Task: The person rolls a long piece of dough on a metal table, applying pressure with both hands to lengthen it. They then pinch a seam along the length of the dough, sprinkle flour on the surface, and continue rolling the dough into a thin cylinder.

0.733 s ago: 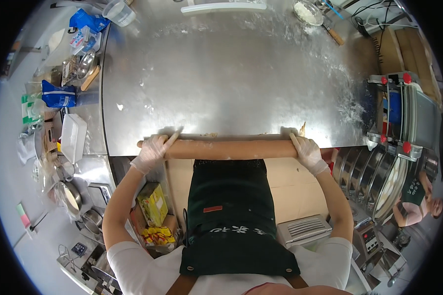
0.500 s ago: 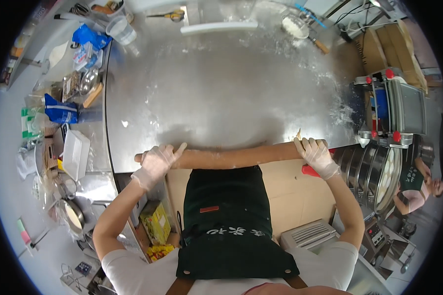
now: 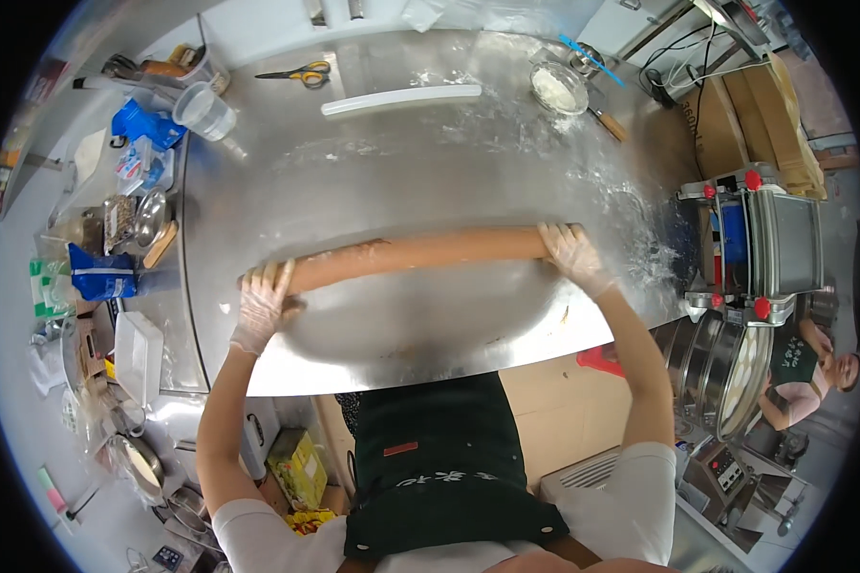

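Note:
A long brown log of dough (image 3: 430, 251) stretches left to right over the steel table (image 3: 373, 181), its middle bowed a little away from me. My left hand (image 3: 263, 299), in a clear glove, is closed around its left end. Also gloved, my right hand (image 3: 575, 258) grips the right end, which sits a bit farther off than the left. Reflections show on the bare metal beneath the log. Whether it rests on the table or hangs just above, I cannot tell. A few brown crumbs lie near the front edge.
At the far side are black-and-yellow scissors (image 3: 306, 74), a white strip (image 3: 401, 99), and a bowl of flour (image 3: 557, 90). Flour is scattered to the right, near a roller machine (image 3: 736, 248) with red knobs. Stacked steamers (image 3: 721, 372) stand at the right; a clear cup (image 3: 204, 112) at the left.
Both hands have carried the dough log from the table's near edge forward over the tabletop. Its left end now sits nearer to me than its right. The head view has also shifted.

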A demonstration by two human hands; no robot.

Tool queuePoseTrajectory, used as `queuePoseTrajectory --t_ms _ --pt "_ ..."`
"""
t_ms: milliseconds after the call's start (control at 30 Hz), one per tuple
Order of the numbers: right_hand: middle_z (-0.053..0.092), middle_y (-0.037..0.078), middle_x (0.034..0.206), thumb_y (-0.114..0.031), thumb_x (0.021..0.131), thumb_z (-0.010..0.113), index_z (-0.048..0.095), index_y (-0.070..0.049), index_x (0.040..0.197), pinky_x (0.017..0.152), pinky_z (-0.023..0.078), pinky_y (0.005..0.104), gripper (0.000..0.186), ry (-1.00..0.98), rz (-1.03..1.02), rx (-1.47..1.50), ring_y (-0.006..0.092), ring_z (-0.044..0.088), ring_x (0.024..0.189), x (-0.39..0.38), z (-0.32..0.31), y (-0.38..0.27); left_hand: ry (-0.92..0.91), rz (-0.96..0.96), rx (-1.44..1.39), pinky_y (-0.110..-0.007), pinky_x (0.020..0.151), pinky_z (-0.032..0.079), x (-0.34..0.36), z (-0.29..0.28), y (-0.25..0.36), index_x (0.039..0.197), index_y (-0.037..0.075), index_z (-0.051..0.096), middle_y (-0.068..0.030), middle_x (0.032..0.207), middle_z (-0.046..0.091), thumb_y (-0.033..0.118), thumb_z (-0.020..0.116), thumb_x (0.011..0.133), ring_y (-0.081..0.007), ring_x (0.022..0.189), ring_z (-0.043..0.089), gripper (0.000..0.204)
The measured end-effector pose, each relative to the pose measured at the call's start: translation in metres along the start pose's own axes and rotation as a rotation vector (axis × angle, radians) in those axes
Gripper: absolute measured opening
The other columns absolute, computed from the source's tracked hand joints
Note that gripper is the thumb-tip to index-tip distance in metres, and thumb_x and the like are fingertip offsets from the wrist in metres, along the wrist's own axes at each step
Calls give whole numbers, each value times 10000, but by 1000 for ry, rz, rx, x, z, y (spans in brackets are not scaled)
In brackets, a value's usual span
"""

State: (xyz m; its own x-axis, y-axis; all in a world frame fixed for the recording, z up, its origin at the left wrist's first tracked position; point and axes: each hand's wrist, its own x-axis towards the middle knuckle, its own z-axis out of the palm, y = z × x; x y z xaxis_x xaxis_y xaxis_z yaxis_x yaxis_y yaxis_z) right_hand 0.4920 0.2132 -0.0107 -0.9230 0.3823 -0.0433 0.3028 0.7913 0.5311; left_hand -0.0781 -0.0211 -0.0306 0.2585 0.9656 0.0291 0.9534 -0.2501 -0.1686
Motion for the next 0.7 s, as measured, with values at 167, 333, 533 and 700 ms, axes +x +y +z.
queuePoseTrajectory --t_ms 167,333,533,700 --pt "506 109 1380 -479 648 871 319 -46 1535 1140 350 462 1131 20 336 557 291 462 1332 -3 1 -15 98 -217 -130 -570 1145 327 25 -19 40 1564 143 324 -169 1365 440 517 913 574 -349 1294 442 1212" --pt "537 98 1394 -493 560 899 369 -82 1520 1148 338 481 1171 -201 474 709 276 482 1321 36 -16 -12 -60 -174 -407 -589 1199 253 166 -64 155 1580 93 293 -213 1506 403 553 881 638 -389 1435 362 1202" --pt "596 96 1300 -320 562 924 435 -113 1496 1129 376 456 1074 -26 491 924 297 532 1257 6 7 11 -232 -11 -554 -435 1099 435 259 -63 241 1574 82 297 -168 1413 526 571 867 630 -334 1275 528 1207" --pt "602 128 1344 -177 578 931 505 -97 1454 1078 443 454 977 -78 642 1320 337 549 1256 -21 30 35 -314 36 -512 -380 882 534 294 -64 275 1493 89 452 -87 1133 638 555 856 643 -252 1039 616 1050"
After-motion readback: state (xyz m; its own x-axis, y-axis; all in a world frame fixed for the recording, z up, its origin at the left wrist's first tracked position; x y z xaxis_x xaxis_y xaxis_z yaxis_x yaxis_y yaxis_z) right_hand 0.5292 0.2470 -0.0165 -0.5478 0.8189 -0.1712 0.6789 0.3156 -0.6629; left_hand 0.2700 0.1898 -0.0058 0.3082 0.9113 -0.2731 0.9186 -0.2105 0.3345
